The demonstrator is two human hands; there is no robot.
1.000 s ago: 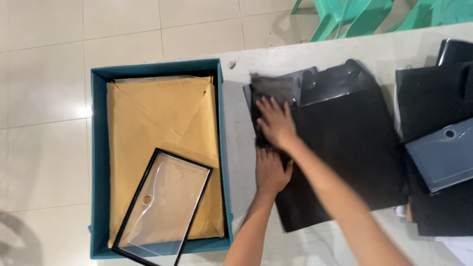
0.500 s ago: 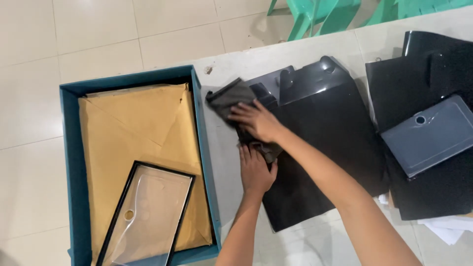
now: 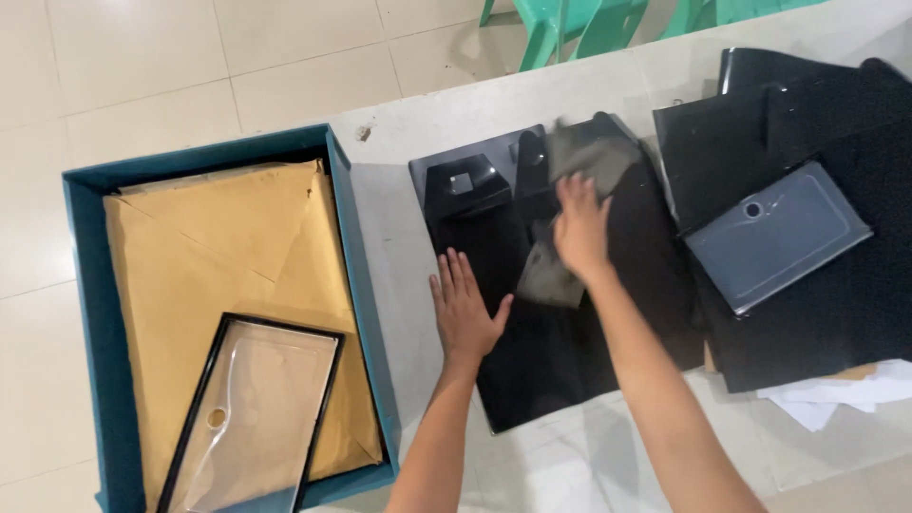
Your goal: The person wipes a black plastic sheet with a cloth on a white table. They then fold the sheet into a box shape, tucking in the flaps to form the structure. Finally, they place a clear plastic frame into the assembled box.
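A glossy black panel (image 3: 560, 351) lies flat on the pale grey table (image 3: 608, 456). My left hand (image 3: 465, 309) rests flat on the panel's left edge with its fingers spread. My right hand (image 3: 581, 228) presses a dark grey cloth (image 3: 579, 171) onto the panel's upper part. The cloth is blurred and trails under my palm toward the panel's middle. A small black stand piece (image 3: 464, 180) lies at the panel's top left.
A teal box (image 3: 85, 313) on the left holds a brown paper envelope (image 3: 218, 256) and a black-framed clear sheet (image 3: 252, 418). More black panels (image 3: 826, 275) and a grey tray-like plate (image 3: 774, 237) lie at right. White papers (image 3: 836, 399) stick out below. Green chairs (image 3: 579, 24) stand beyond the table.
My right hand has swept the cloth to the right across the panel. My left hand has slid to the panel's left edge and spread flat. The camera view has shifted.
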